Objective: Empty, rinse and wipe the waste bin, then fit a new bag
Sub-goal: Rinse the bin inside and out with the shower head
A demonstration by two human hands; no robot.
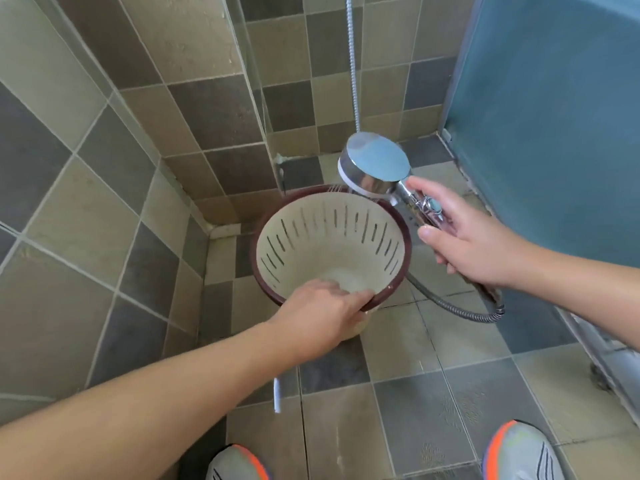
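Over tiled floor, waste bin, water inside

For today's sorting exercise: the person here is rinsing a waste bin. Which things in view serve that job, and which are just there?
In use:
- waste bin, left hand holds its rim
- shower head, right hand has a grip on its handle
- hose

Just there:
- shoes
- white strip on the floor
- blue panel
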